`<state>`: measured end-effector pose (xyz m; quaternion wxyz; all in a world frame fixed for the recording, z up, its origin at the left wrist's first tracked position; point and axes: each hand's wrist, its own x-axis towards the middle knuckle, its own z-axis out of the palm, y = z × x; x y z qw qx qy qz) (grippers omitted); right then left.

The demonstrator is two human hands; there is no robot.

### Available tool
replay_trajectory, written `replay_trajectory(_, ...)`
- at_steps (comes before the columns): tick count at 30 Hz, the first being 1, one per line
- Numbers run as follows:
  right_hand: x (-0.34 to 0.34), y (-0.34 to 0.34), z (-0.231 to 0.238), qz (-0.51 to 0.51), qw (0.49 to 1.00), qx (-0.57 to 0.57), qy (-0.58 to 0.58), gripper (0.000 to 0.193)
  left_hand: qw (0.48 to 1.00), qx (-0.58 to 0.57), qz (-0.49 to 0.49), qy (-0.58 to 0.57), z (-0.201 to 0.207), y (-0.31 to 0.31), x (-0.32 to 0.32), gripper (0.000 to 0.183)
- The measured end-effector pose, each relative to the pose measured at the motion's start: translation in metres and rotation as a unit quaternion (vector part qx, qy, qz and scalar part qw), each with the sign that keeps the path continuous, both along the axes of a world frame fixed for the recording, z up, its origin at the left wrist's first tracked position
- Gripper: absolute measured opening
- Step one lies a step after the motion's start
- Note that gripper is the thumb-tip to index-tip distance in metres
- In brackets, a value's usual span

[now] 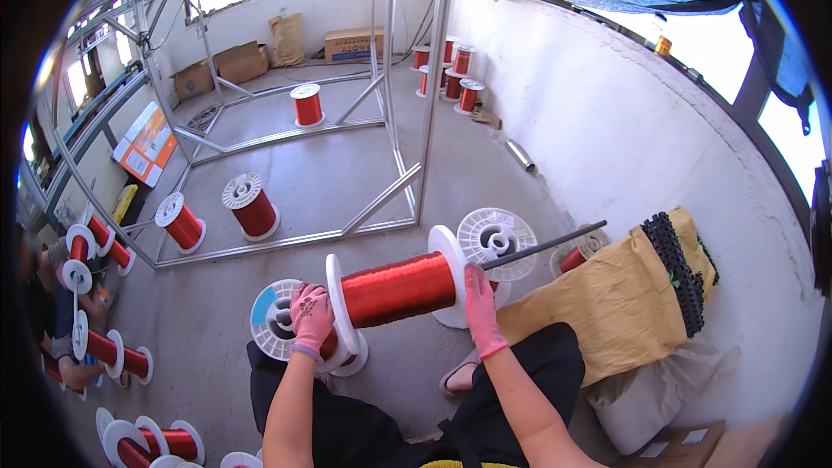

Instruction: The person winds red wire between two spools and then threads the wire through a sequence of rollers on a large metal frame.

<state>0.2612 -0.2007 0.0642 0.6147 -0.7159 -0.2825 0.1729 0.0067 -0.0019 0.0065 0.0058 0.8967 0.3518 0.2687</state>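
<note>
A large spool of red wire (399, 289) with white flanges lies sideways across my lap, tilted up a little to the right. My left hand (312, 319), in a pink glove, is closed at its left flange. My right hand (482, 310), also gloved, presses against the right flange with its fingers pointing up. A dark rod (555, 243) sticks out to the right from the spool's right end; whether either palm grips it is hidden. Beside my left hand stands a spool with a blue label (274, 308). Another white-flanged spool (497, 243) stands behind the right flange.
A metal frame (381, 227) rises ahead, with red wire spools (251, 205) on the floor about it. More spools (113, 351) lie at the left, near another person (65, 329). On the right are yellow sacking (598, 321), a black ridged strip (674, 273) and a white wall (624, 139).
</note>
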Motion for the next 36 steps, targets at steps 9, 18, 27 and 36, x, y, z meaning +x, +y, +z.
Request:
replay_trajectory(9, 0.025, -0.008, -0.022, 0.150, 0.987, 0.045, 0.029, 0.075, 1.000, -0.018, -0.010, -0.014, -0.004, 0.002, -0.002, 0.021)
replay_trajectory(18, 0.025, 0.010, -0.008, 0.138, 0.987, 0.019, 0.083, 0.071, 0.999, -0.023, -0.001, -0.026, -0.007, 0.002, -0.001, 0.023)
replay_trajectory(27, 0.031, 0.024, 0.032, 0.057, 0.980, -0.038, -0.189, 0.058, 1.000, -0.016, 0.006, -0.002, 0.001, 0.002, 0.001, 0.021)
replay_trajectory(36, -0.007, -0.050, -0.067, 0.078, 0.829, -0.335, -0.441, 0.033, 1.000, 0.024, 0.005, -0.013, 0.001, 0.001, 0.002, 0.019)
